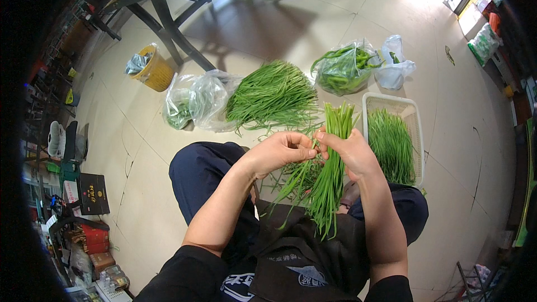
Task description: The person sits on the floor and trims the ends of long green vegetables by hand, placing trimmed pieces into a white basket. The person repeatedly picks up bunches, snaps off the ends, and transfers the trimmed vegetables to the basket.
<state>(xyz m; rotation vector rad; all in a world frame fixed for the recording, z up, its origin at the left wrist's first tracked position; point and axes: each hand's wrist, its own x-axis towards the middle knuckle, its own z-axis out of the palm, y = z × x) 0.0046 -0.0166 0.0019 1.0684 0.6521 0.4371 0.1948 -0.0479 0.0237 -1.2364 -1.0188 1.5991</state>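
My right hand (356,151) grips a thick bunch of garlic chives (335,123) between my knees. Its pale cut ends point up and away, while the long green leaves hang towards my apron. Close beside it, my left hand (281,151) pinches a few thin stalks at the bunch's left side, near the right fingertips. Loose chive scraps (304,170) litter the floor beneath both hands. Beyond them lies a large heap of garlic chives (272,96). To the right, a white plastic basket (419,138) holds more chives (390,147) standing in a dense row.
Clear plastic bags (212,100), one with greens inside, lie left of the heap. A yellow bin (157,71) stands farther left, near dark wooden table legs (172,25). Beyond the basket are a bag of long green peppers (346,69) and a white plastic bag (394,69).
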